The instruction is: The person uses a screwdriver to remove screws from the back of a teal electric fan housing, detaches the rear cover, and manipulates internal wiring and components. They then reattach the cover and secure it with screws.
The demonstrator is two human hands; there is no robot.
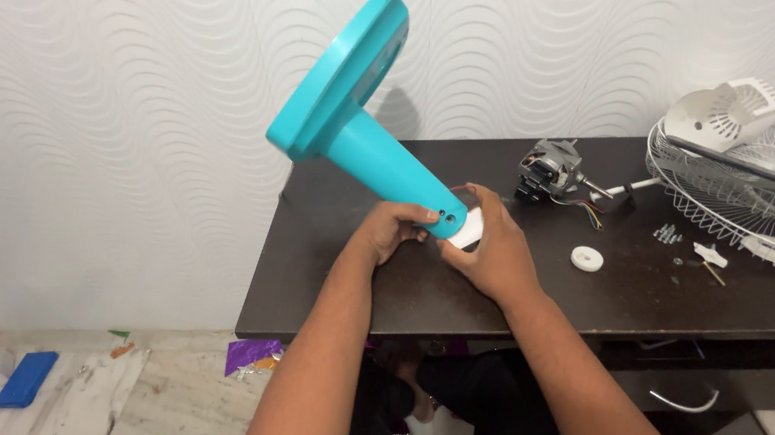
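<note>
A turquoise fan stand (352, 112), with a round base and a tapered neck, is held tilted above the dark table (457, 298), base up and to the left. My left hand (393, 228) grips the narrow end of the neck from below. My right hand (494, 248) closes over a white part (469, 229) at the neck's tip, pressing it against the opening. Most of that white part is hidden by my fingers.
On the table lie a fan motor (556, 171) with coloured wires, a small white round knob (586, 259), loose screws (668, 233), and a white wire fan guard (765, 190) with white plastic covers at the right. A drawer handle (682, 402) is below. A blue block (24, 379) lies on the floor.
</note>
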